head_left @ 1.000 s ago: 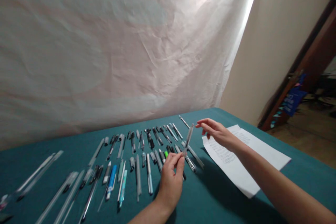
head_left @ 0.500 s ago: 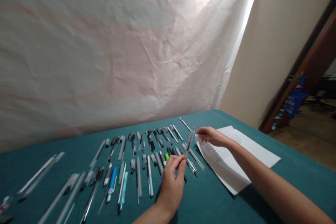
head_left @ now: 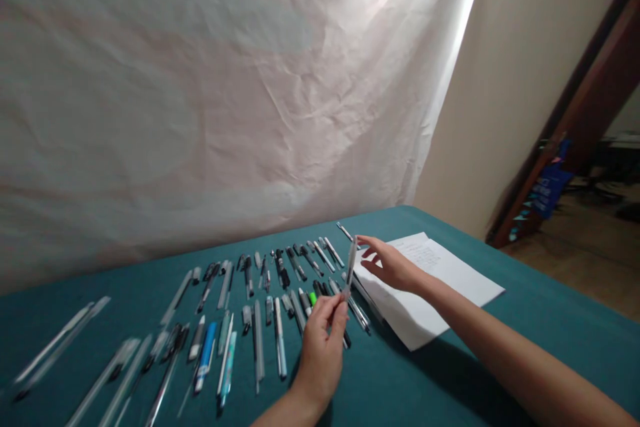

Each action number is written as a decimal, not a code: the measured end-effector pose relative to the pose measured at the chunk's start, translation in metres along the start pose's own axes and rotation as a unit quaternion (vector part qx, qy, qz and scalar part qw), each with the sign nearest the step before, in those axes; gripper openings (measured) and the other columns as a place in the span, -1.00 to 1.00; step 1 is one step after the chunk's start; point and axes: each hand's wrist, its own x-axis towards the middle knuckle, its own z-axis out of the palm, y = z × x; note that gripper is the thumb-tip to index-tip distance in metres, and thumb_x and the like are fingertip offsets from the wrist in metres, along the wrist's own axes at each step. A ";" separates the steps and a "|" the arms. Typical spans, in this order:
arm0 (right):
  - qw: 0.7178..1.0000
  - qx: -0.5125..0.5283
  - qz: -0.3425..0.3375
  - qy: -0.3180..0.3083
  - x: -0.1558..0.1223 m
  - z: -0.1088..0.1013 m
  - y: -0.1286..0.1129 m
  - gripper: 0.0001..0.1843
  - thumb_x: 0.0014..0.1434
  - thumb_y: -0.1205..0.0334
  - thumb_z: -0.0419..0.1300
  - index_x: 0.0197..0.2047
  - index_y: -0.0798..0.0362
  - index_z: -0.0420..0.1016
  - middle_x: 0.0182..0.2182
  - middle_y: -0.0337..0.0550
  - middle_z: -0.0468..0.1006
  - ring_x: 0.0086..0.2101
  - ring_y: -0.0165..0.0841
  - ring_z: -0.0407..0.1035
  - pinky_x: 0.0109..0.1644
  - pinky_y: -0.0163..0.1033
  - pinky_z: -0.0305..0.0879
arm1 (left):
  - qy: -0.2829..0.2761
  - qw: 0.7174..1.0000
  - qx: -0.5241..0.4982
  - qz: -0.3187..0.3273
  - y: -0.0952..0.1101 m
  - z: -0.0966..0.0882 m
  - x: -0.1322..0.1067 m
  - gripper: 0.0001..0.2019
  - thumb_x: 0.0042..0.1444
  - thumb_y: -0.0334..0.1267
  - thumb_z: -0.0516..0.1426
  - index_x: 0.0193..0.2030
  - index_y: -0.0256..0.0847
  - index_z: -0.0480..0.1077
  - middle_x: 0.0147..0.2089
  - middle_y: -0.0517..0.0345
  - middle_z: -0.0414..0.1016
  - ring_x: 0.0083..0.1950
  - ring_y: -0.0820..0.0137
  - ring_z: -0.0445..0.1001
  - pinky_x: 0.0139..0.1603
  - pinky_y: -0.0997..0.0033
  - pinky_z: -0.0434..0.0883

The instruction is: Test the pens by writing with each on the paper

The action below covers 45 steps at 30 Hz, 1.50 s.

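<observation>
My left hand (head_left: 324,340) is closed on a clear-barrelled pen (head_left: 352,260), pinching its lower end so that it stands nearly upright above the table. My right hand (head_left: 387,265) reaches in from the right over white paper sheets (head_left: 460,280). Its fingers are apart, and the index fingertip is close to the pen's upper end; whether it touches cannot be told. Handwriting shows on part of the sheets, whose left edge lies over some pens. Just left of my left hand lie a pale blue pen (head_left: 281,340) and several clear pen barrels.
Rows of pens, caps and barrels cover the green table (head_left: 400,387), including a blue pen (head_left: 205,357) and a teal patterned pen (head_left: 228,367). A pale hanging sheet (head_left: 225,113) backs the table. A blue bag (head_left: 550,190) hangs near a doorway at right.
The paper sheets have shifted left and lie partly over pens. My right hand has let go of their edge, its fingers spreading near the pen top. My left hand keeps the pen.
</observation>
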 end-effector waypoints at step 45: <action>0.986 0.010 0.119 0.120 -0.036 -0.045 0.012 -0.60 0.16 -0.01 -0.02 -0.15 0.12 0.42 -0.35 -0.04 0.53 -0.47 -0.37 0.41 -0.42 -0.30 0.32 | -0.319 0.892 0.253 0.198 0.018 0.005 -0.019 -0.51 0.17 -0.10 -0.03 0.24 -0.01 0.04 0.25 0.09 0.14 0.25 0.23 0.09 0.23 0.13 0.05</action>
